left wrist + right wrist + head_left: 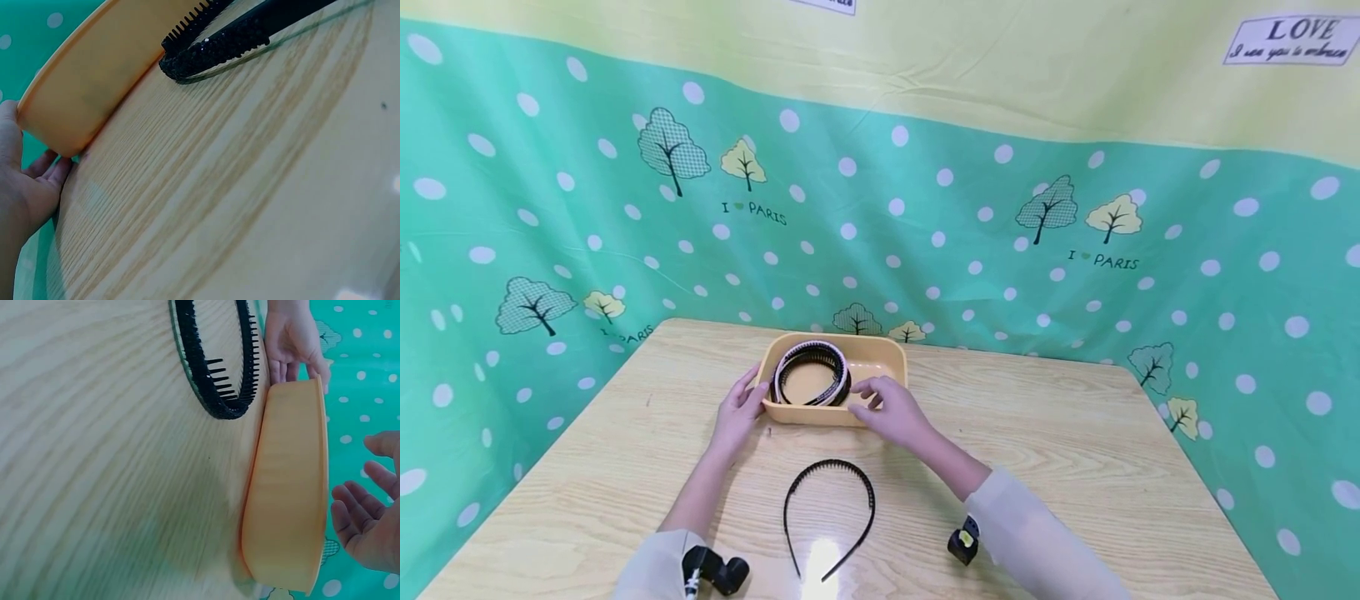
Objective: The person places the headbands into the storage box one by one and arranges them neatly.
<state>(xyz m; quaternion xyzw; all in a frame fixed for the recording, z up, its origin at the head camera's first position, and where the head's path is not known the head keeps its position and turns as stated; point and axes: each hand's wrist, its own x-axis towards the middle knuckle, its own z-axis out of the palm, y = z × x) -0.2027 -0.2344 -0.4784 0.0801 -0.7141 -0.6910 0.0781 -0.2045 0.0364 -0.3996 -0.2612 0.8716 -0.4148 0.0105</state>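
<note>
My left hand (pixel 737 417) grips the left end of a shallow orange-yellow plastic box (pixel 887 357). In the left wrist view the thumb is at the rim and the fingers are by the bottom edge. Several hair hoops (pixel 782 364), black and one pale pinkish, lie stacked in the left part of the box. Over the front right of the box hovers my right hand (pixel 892 410), its fingers loosely bent and nothing between them in the right wrist view. A black toothed headband (pixel 224 411) lies on the table in front of the box, apart from both hands.
The box stands near the back of a light wood-grain table (pixel 1037 433). Behind and beside the table hangs a green and yellow curtain (pixel 917 183) with white dots and trees. A small black camera (pixel 962 542) is strapped at the right wrist.
</note>
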